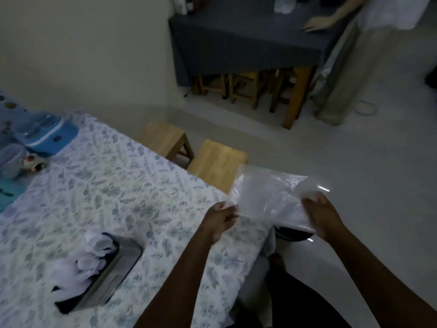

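Nearest, on the floral-patterned cloth-covered surface (106, 185): noted a dark rectangular tissue box (99, 268) with white tissues bunched out of its top. Just beyond, off the surface's right edge and up in the air: noted a clear, thin, crinkled plastic bag (267, 192), spread between both hands. Pinched at its left edge by the left hand (222, 218), grip clamped on the film. Gathered at its right edge by the right hand (324, 216), grip curled round bunched plastic. Cannot tell contents through the blur. Judged very light, limp, slippery and easy to tear. Best taken by a pinch at edges or corners, both sides at once to keep it spread. Further off, on the floor: two pale wooden stools (217, 162). Farthest: a dark grey cloth-covered table (248, 43), with another person's hand (319, 23) resting on it.
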A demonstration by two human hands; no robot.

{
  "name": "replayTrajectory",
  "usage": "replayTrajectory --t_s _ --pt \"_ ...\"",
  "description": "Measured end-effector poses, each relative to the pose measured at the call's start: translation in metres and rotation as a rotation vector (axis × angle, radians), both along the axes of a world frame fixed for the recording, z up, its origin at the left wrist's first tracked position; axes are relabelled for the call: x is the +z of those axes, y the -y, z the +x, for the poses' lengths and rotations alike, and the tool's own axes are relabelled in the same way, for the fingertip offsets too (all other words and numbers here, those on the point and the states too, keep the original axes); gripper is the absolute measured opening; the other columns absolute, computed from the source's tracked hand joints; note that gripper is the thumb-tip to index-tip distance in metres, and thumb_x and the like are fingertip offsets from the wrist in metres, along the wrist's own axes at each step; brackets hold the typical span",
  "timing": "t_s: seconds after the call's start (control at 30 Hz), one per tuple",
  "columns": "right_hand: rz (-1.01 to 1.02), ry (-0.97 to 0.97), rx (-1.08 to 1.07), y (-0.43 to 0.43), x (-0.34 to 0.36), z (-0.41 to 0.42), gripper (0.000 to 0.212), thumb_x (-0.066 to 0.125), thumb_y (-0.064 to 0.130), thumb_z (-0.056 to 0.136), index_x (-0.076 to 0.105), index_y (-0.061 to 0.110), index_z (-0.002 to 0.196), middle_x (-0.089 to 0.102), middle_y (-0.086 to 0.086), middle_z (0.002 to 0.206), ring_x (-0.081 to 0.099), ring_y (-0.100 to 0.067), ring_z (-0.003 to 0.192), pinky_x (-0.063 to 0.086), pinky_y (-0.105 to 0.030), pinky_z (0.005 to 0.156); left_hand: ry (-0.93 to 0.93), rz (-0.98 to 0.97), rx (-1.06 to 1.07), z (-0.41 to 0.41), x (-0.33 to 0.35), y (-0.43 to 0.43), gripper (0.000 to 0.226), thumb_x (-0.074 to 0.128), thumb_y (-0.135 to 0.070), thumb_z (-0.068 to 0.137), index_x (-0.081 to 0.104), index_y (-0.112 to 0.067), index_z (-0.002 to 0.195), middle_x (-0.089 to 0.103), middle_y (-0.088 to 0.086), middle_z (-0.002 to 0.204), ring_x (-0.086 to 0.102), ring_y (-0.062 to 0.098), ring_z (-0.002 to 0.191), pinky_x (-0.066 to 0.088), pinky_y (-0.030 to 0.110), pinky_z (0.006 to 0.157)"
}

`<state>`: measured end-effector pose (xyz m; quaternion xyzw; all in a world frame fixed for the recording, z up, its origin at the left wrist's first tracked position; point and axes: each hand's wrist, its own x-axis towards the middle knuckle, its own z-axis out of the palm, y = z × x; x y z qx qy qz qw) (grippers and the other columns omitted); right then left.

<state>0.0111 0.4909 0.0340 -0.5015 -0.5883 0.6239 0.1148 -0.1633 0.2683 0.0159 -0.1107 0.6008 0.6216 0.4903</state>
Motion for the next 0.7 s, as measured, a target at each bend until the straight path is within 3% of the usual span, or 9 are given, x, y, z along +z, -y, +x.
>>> replayTrajectory --t_s 0.1,0.17,0.23,0.3,0.37,0.47,0.63,0.7 --pt "-0.111 -0.06 -0.175 -0.03 -0.007 0.017 0.019 0.053 0.02 0.092 0.053 0.021 0.111 0.063 -0.004 0.103 0.061 -0.018 0.083 0.047 -0.029 0.071 0.084 0.056 0.051 0.008 -0.009 -0.067 0.035 0.072 -0.001 0.081 0.06 -0.01 0.113 0.067 0.008 0.095 0.065 0.013 0.074 0.055 0.024 0.065" --pt "-0.187 -0.072 -0.27 -0.05 -0.018 0.026 0.029 0.05 0.013 0.092 0.049 0.021 0.12 0.061 -0.004 0.108 0.06 -0.019 0.087 0.047 -0.029 0.074 0.142 0.031 0.098 0.012 -0.019 -0.111 0.045 0.071 0.002 0.08 0.057 -0.008 0.122 0.066 0.01 0.1 0.066 0.014 0.076 0.055 0.025 0.064" --pt "-0.228 -0.038 -0.351 -0.072 -0.035 0.032 0.051 0.05 0.012 0.091 0.038 0.018 0.139 0.055 -0.005 0.123 0.057 -0.022 0.099 0.046 -0.03 0.081 0.204 -0.001 0.129 0.017 -0.033 -0.152 0.029 0.067 0.005 0.083 0.059 -0.004 0.11 0.066 0.012 0.094 0.064 0.016 0.076 0.057 0.026 0.06" --pt "-0.252 0.004 -0.42 -0.094 -0.054 0.035 0.06 0.052 0.012 0.089 0.029 0.016 0.145 0.051 -0.005 0.129 0.054 -0.022 0.104 0.044 -0.033 0.087 0.217 -0.044 0.117 0.023 -0.051 -0.191 0.02 0.064 0.005 0.085 0.06 -0.005 0.101 0.067 0.012 0.094 0.065 0.019 0.082 0.059 0.028 0.068" --pt "-0.281 0.024 -0.46 -0.114 -0.076 0.036 0.055 0.05 0.008 0.09 0.034 0.014 0.142 0.053 -0.003 0.115 0.053 -0.02 0.096 0.042 -0.032 0.085 0.185 -0.09 0.079 0.031 -0.072 -0.225 0.027 0.064 0.004 0.085 0.06 -0.007 0.109 0.068 0.012 0.104 0.064 0.023 0.093 0.057 0.033 0.079" --pt "-0.359 0.014 -0.544 -0.134 -0.113 0.032 0.052 0.05 0.005 0.091 0.036 0.013 0.14 0.055 0.0 0.099 0.054 -0.019 0.091 0.044 -0.032 0.083 0.166 -0.171 0.056 0.038 -0.113 -0.265 0.034 0.065 0.003 0.085 0.058 -0.008 0.116 0.067 0.012 0.111 0.064 0.023 0.097 0.059 0.029 0.072" --pt "-0.441 0.02 -0.589 -0.157 -0.197 0.027 0.025 0.052 0.003 0.09 0.061 0.015 0.11 0.067 -0.007 0.101 0.065 -0.023 0.088 0.054 -0.035 0.078 0.239 -0.355 -0.111 0.044 -0.185 -0.309 0.012 0.061 0.0 0.088 0.063 -0.008 0.096 0.065 0.009 0.087 0.059 0.018 0.077 0.054 0.031 0.078" --pt "-0.48 0.051 -0.572 -0.16 -0.235 0.025 0.022 0.054 0.004 0.091 0.063 0.011 0.109 0.068 -0.012 0.099 0.065 -0.027 0.087 0.056 -0.035 0.073 0.266 -0.402 -0.193 0.047 -0.209 -0.319 0.014 0.059 0.001 0.088 0.064 -0.005 0.1 0.065 0.01 0.086 0.058 0.018 0.073 0.055 0.03 0.074"
